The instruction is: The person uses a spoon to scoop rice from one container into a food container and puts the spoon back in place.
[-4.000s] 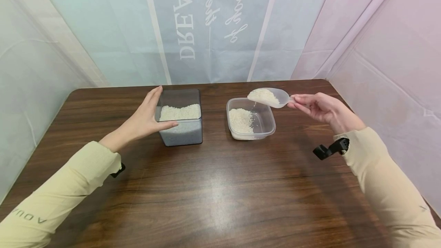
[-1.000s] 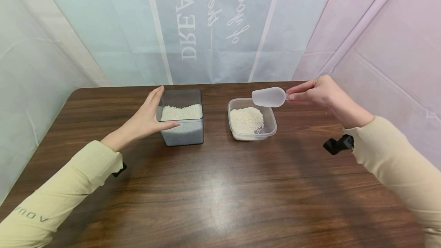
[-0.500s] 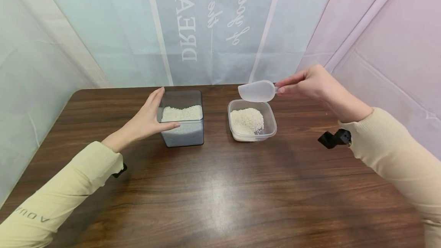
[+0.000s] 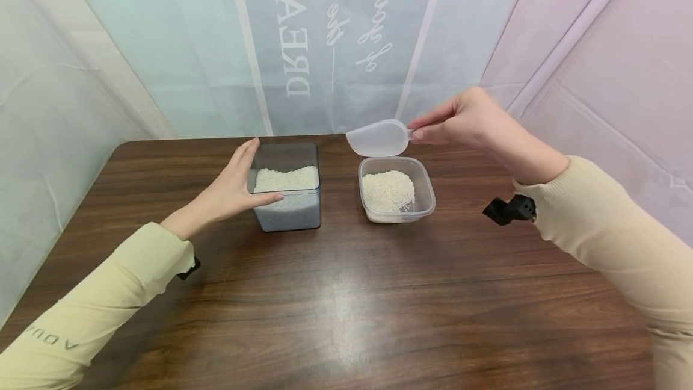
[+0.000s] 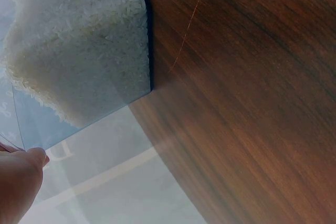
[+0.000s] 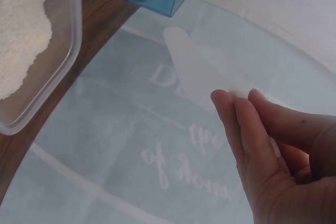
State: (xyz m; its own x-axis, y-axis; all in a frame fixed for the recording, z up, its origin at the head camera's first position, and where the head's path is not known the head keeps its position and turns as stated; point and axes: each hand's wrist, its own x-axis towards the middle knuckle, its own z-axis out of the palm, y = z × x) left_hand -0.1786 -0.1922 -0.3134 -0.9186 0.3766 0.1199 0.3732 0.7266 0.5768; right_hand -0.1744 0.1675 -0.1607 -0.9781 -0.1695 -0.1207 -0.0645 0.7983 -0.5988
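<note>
My left hand (image 4: 224,190) spans the left side of a smoky clear rice container (image 4: 292,214), thumb along the front rim and fingers at the back. White rice (image 4: 287,179) fills its lower part; the left wrist view shows the grains through the wall. In my right hand (image 4: 471,119) the short handle of a translucent scoop (image 4: 381,139) is pinched between thumb and fingers. The scoop holds no visible rice and hangs beyond the back edge of a clear plastic tub (image 4: 429,194), its tip toward the container. A mound of rice (image 4: 387,188) lies in the tub.
Both vessels stand near the back of a dark wood table (image 4: 335,294), a gap between them. Behind the table hangs a pale blue cloth (image 4: 189,65) with lettering. Light cloth walls (image 4: 612,95) close in the sides.
Rice from the scoop has landed in the tub, making the mound larger. The emptied scoop, tipped over, has since moved left and up, toward the container. My left hand has kept its place.
</note>
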